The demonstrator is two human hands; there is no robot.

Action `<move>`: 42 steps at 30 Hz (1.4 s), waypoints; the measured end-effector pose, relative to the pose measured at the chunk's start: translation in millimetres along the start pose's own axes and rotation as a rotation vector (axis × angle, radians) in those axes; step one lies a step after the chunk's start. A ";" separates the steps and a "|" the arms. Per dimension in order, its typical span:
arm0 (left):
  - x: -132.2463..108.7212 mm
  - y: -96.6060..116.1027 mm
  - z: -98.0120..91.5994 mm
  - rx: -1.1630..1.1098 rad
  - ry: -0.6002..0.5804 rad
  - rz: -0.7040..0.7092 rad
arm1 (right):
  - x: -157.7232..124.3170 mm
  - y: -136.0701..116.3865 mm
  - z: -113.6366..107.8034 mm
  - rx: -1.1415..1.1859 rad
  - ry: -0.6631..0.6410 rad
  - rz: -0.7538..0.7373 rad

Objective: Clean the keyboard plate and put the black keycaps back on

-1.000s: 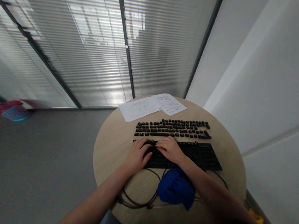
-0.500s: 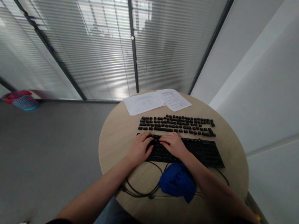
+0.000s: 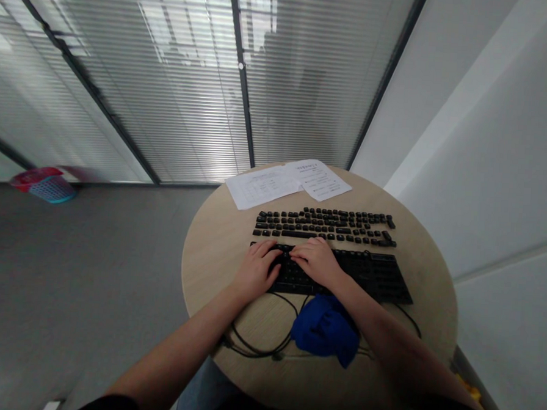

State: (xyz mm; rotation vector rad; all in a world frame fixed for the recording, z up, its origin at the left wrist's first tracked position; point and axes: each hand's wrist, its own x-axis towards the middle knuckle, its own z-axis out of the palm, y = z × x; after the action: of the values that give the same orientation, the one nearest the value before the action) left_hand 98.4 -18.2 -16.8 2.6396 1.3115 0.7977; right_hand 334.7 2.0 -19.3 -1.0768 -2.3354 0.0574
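A black keyboard (image 3: 375, 274) lies across a round wooden table (image 3: 209, 257). My left hand (image 3: 255, 271) rests on its left end with the fingers curled over the far edge, holding it. My right hand (image 3: 317, 262) lies just beside, fingers bent down and pressed together on the keyboard's left-middle part; what they pinch is hidden. Beyond the keyboard, loose black keycaps (image 3: 325, 225) are laid out in rows on the table.
A crumpled blue cloth (image 3: 324, 331) lies by my right forearm, on the looped black cable (image 3: 252, 346). Two printed sheets (image 3: 261, 187) lie at the far edge. Glass wall with blinds behind, white wall at right, a red-and-blue basket (image 3: 45, 186) on the floor at left.
The view has shifted slightly, so the table sits a little higher and further right in frame. Both hands stay on the same part of the keyboard.
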 end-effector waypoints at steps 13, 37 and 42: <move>0.1 0.5 -0.6 0.012 -0.011 0.010 | -1.7 -4.1 0.1 -0.004 -0.019 0.007; 0.5 16.3 8.1 0.078 -0.074 0.069 | -0.2 37.4 -38.8 0.071 0.438 0.150; 1.5 17.0 9.6 0.079 -0.073 0.052 | 21.4 75.5 -41.4 -0.060 0.245 0.239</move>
State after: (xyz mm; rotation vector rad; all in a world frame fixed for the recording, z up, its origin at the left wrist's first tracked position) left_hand 116.1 -26.3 -19.3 2.7464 1.2867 0.6614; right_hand 396.5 60.5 5.9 -1.3098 -1.9948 -0.0529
